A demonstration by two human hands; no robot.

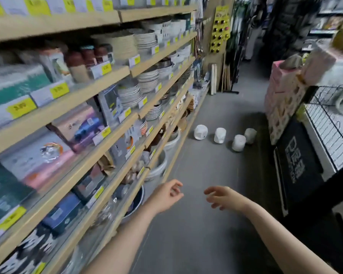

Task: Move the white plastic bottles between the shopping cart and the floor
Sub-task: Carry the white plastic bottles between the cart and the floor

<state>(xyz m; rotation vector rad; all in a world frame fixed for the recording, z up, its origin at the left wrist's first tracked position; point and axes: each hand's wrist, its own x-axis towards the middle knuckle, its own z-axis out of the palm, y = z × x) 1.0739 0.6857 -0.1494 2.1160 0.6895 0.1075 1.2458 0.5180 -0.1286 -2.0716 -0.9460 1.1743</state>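
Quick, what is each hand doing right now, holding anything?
Left hand: open, fingers loosely curled, holding nothing.
Right hand: open, fingers relaxed, holding nothing.

Motion blur softens the whole view. Price labels on the shelving at 9 o'clock are unreadable. Wire shopping cart at 3 o'clock is cut by the right edge. White bottles on the floor: caps and labels indistinct. Both forearms leave the bottom edge.
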